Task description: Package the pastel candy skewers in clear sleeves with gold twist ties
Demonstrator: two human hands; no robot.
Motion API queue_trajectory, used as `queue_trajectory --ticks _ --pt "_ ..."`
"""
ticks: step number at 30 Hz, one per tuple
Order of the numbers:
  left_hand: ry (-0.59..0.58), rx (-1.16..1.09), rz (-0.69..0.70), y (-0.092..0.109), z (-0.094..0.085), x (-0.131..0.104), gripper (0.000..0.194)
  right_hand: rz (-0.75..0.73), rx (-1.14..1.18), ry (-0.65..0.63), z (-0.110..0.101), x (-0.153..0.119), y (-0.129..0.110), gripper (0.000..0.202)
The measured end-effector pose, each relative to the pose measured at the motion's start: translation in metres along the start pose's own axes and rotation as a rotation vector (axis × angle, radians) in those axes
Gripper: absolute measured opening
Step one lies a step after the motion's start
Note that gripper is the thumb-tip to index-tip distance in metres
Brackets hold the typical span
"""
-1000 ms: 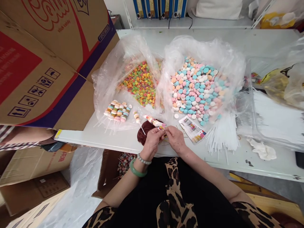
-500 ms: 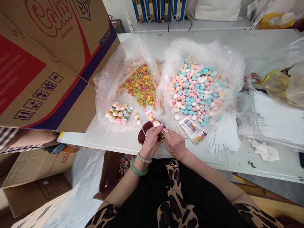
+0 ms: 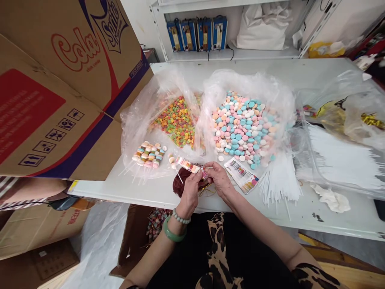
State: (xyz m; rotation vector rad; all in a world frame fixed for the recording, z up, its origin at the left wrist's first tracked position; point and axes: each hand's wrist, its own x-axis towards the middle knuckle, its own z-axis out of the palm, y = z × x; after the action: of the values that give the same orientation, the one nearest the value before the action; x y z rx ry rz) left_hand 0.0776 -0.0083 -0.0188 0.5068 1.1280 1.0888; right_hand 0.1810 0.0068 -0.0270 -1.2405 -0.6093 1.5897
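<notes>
Over the table's front edge, my left hand point(image 3: 191, 188) pinches a candy stick in a printed clear wrapper point(image 3: 187, 164), which points up and to the left. My right hand point(image 3: 219, 176) grips the wrapper's lower end, its fingers closed near my left thumb. Under my left hand lies a dark brown cloth point(image 3: 178, 185), with thin gold ties point(image 3: 207, 190) beside it. An unwrapped candy stick point(image 3: 172, 160) leans on the cloth. Farther left sits a stack of candy sticks point(image 3: 149, 154) with white sticks. To the right of my hands lies a flat printed wrapper point(image 3: 241, 175).
Clear bags hold fruit-coloured ring candies point(image 3: 180, 124) and pastel round candies point(image 3: 240, 128). White sticks point(image 3: 278, 180) lie at right, near a clear tray point(image 3: 319, 168) and crumpled tissue point(image 3: 331, 197). A large carton point(image 3: 69, 92) stands left; a box of wrapped candies point(image 3: 156, 222) is below.
My right hand has shifted up along the wrapper and its fingers have changed position. The wrapped candy stick now lies flatter, tilted more to the left. The camera view has tipped upward.
</notes>
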Motion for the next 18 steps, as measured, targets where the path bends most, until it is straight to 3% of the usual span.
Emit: queue_trajectory --ticks 5,10,12,14,18 --pt "-0.022 -0.039 -0.017 -0.002 -0.001 0.003 0.043 0.076 0.108 -0.027 -0.004 -0.002 -0.001 0.028" --pt "-0.24 -0.136 -0.159 0.004 -0.005 0.004 0.036 0.524 0.184 -0.413 -0.014 0.001 -0.009 0.031" --pt "-0.267 -0.149 -0.136 0.008 -0.005 0.002 0.025 0.552 0.071 -0.464 -0.015 -0.002 -0.009 0.034" --pt "-0.214 -0.155 -0.112 0.011 -0.004 0.002 0.018 0.347 -0.144 -0.364 -0.013 -0.011 -0.009 0.027" --pt "-0.004 -0.269 -0.107 0.01 0.004 0.007 0.015 -0.508 -0.899 -0.032 -0.003 -0.032 -0.013 0.016"
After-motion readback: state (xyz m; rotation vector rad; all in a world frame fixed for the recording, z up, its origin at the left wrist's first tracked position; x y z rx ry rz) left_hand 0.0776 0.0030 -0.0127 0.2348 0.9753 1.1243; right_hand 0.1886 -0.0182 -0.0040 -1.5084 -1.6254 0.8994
